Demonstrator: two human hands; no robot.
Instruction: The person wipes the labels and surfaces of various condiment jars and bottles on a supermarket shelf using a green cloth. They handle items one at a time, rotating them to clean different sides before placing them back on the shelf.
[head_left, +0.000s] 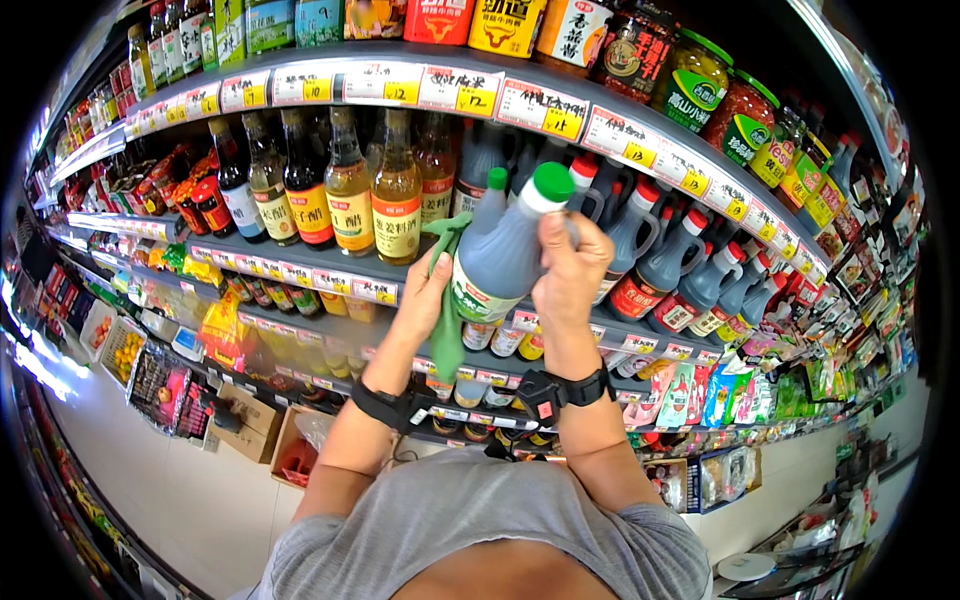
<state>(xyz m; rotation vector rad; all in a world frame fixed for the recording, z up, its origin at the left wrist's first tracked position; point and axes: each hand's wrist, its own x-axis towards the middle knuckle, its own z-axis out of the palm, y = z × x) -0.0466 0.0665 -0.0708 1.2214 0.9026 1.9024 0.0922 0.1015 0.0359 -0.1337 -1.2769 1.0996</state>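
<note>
My right hand grips the handle of a large plastic jug of dark liquid with a green cap and a green label, held tilted in front of the shelf. My left hand holds a green cloth against the jug's left side. Behind the jug, a smaller green cap shows, its bottle partly hidden. Red-capped jugs of dark liquid stand in a row to the right on the same shelf. Glass bottles of vinegar and cooking wine stand to the left.
Above runs a shelf edge with price tags, holding jars and boxed goods. Lower shelves carry more jars and bags. Cardboard boxes and a basket of orange fruit stand at the lower left, a blue crate at the lower right.
</note>
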